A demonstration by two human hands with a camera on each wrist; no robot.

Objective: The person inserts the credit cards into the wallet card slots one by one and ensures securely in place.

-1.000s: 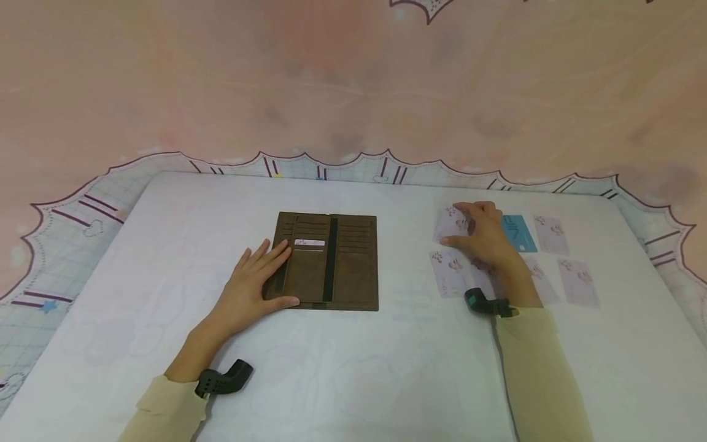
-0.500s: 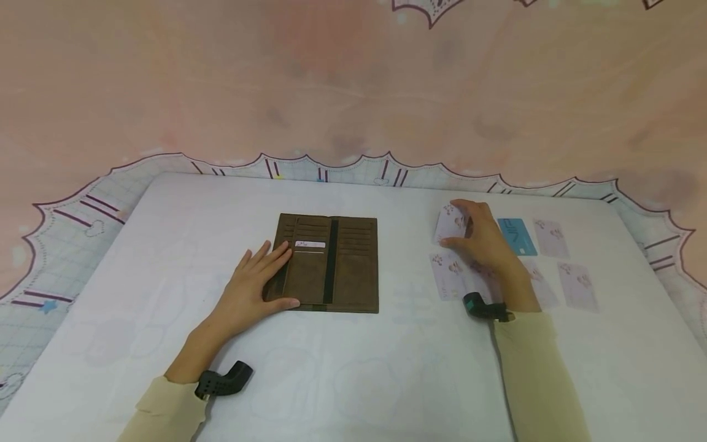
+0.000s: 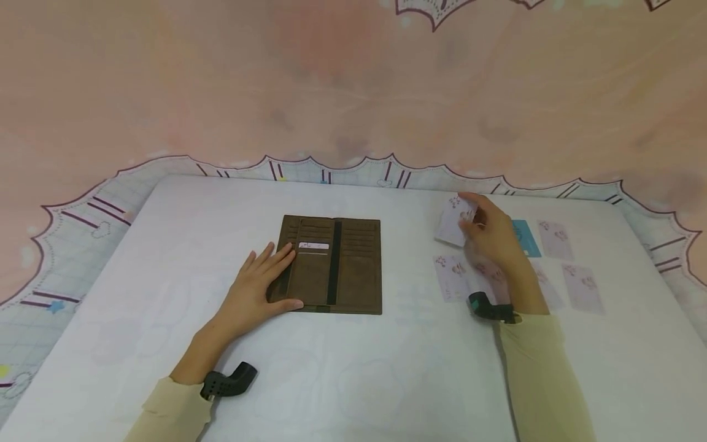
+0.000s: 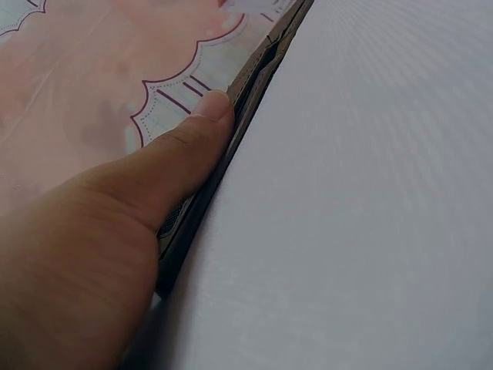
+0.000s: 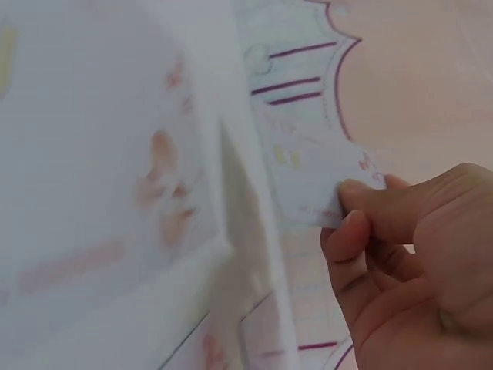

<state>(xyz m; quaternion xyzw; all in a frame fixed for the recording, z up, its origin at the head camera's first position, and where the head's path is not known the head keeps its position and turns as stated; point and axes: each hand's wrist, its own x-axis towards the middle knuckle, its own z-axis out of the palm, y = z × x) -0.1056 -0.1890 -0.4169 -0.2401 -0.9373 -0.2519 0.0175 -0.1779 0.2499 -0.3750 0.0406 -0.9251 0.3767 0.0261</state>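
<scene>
A brown wallet [image 3: 356, 282] is laid open and flat on a white counter [image 3: 342, 374], its left edge steadied by the left hand [image 3: 255, 296], the fingers straight and fanned with nothing gripped; in the left wrist view, the thumb is rested at the wallet's near edge. Well apart from the wallet, at the right of the counter, a pale printed card [image 3: 454, 221] is pinched between the thumb and fingers of the right hand [image 3: 493, 236] and held tilted; whether its lower edge is clear of the surface cannot be told. By the look of things, the work is at an early stage: one slotted card [image 3: 313, 245] is already tucked into the wallet's left half, only a strip of it exposed, while a thin light line is seen just below, not clear enough to be identified. No card is seen in the slots of the right half. Left outside the wallet are a blue card [image 3: 527, 238], partly hidden by the right hand, a printed card beside it [image 3: 555, 240] and a nearer row of pale cards [image 3: 583, 287], its middle partly covered by the right forearm. The pinched card, too, is judged not yet placed, being held away from any slot.
</scene>
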